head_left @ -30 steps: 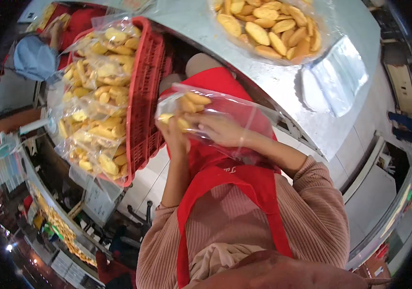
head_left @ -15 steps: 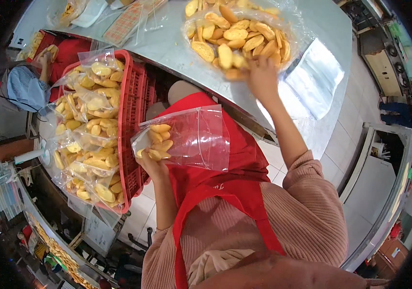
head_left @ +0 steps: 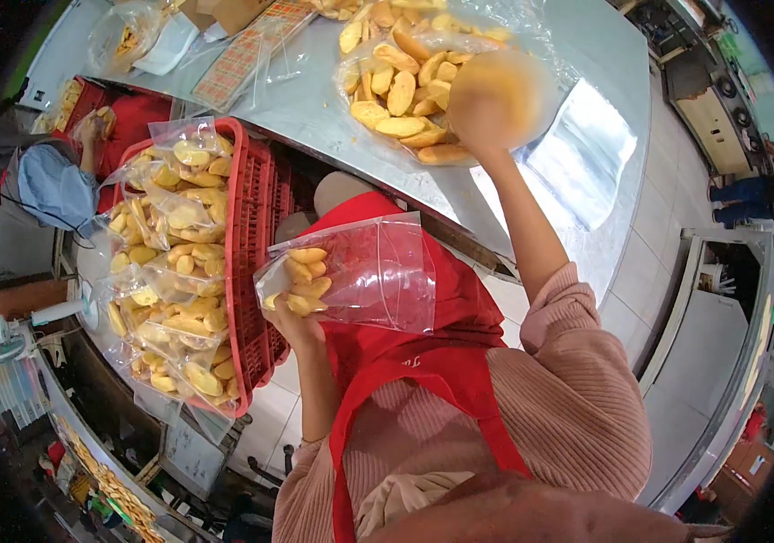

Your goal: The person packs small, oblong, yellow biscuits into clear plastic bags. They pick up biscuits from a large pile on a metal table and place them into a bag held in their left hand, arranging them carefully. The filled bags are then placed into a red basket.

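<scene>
In the head view, the person's left hand [head_left: 294, 328] grips the lower left end of a clear bag [head_left: 373, 285], which lies across the lap over a red apron [head_left: 464, 294]. A few yellow oval pieces [head_left: 309, 271] sit in that gripped end; the rest of the bag is flat. The right hand [head_left: 488, 113] is stretched out over the desk [head_left: 328, 127], at the right side of a heap of similar pieces [head_left: 396, 86] in a large spread plastic bag; it is so blurred that one cannot tell whether its fingers hold anything.

Just right of the heap, a stack of flat silvery clear bags [head_left: 586, 149] lies near the desk's edge, beside the right forearm. To the heap's left are an orange patterned sheet [head_left: 251, 54], a folded white item [head_left: 170, 43] and a small plastic bag [head_left: 124, 38] with pieces inside.

A red basket [head_left: 251, 262] stands close on the left, crowded with filled clear bags [head_left: 170, 281]; its wall rises right beside the left hand, and whether the gripped bag touches it cannot be told. Beyond it, a co-worker's hand [head_left: 93, 125] holds something yellowish. A white cabinet [head_left: 699, 344] stands well apart on the right.
</scene>
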The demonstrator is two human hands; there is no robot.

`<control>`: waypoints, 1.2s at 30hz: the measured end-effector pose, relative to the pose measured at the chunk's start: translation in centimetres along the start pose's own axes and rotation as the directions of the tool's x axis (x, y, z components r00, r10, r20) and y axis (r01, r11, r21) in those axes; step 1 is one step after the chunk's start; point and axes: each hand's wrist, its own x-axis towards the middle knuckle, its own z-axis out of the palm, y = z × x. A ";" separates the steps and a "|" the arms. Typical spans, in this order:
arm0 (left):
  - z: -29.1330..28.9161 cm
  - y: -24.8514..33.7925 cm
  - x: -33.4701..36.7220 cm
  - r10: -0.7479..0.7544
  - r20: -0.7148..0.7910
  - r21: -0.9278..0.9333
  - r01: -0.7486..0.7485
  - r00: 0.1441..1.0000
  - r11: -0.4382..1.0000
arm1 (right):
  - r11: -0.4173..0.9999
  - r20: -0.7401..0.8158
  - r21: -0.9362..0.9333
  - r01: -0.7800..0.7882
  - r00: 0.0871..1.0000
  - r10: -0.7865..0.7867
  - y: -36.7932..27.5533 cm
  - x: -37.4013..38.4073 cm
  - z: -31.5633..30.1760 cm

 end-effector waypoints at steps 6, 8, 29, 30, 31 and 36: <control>0.2 0.1 0.5 0.083 -0.046 -0.002 -0.083 0.995 0.997 | 0.317 0.540 0.771 -0.552 0.831 0.134 -1.2 -0.6 -3.2; 0.0 0.4 0.5 0.057 -0.029 -0.021 -0.057 0.998 0.998 | 0.677 0.425 0.633 -0.376 0.899 0.102 -0.7 -0.6 -3.7; 0.7 0.7 0.5 0.004 -0.158 -0.042 -0.010 0.987 0.999 | 0.763 0.358 0.560 -0.322 0.925 0.128 0.2 -3.3 -7.2; 0.2 0.2 1.0 -0.018 -0.147 -0.047 0.011 0.989 0.999 | 0.943 0.092 0.329 -0.056 0.995 0.027 0.8 -3.4 -6.5; -0.4 -0.4 1.4 -0.039 -0.137 -0.052 0.032 0.990 0.998 | 0.987 -0.131 0.000 0.162 0.978 -0.160 1.3 -3.5 -6.2; 2.4 0.8 -0.3 -0.011 -0.091 -0.046 0.007 0.996 0.999 | 0.974 0.243 -0.137 0.178 0.960 -0.142 -0.1 -4.1 -5.1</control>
